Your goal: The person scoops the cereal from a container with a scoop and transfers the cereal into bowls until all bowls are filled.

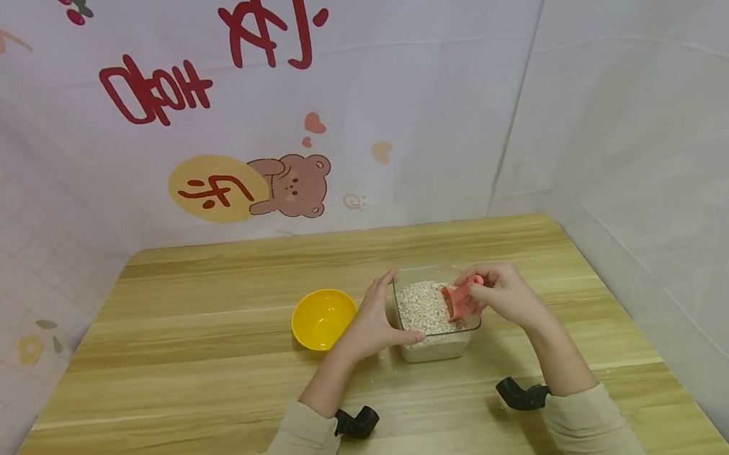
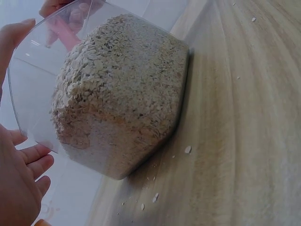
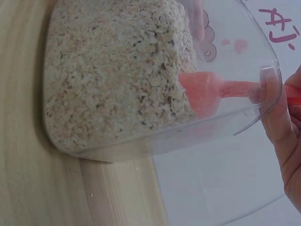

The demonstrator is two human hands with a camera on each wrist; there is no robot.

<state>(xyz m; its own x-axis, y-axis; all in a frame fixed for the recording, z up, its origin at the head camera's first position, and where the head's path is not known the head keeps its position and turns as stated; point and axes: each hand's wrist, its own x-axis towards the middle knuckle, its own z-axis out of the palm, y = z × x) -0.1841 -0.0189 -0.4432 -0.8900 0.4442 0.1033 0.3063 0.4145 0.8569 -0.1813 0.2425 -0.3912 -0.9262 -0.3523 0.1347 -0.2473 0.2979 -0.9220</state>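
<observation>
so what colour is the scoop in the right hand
The scoop is coral pink; it shows best in the head view.

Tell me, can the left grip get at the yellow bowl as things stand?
Probably yes: the yellow bowl stands right beside the left grip, with nothing visible between them. That grip holds the side of the clear container, though, so it would likely need to let go first.

Illegible red characters [image 1: 303, 30] on white wall [image 1: 432, 106]
</observation>
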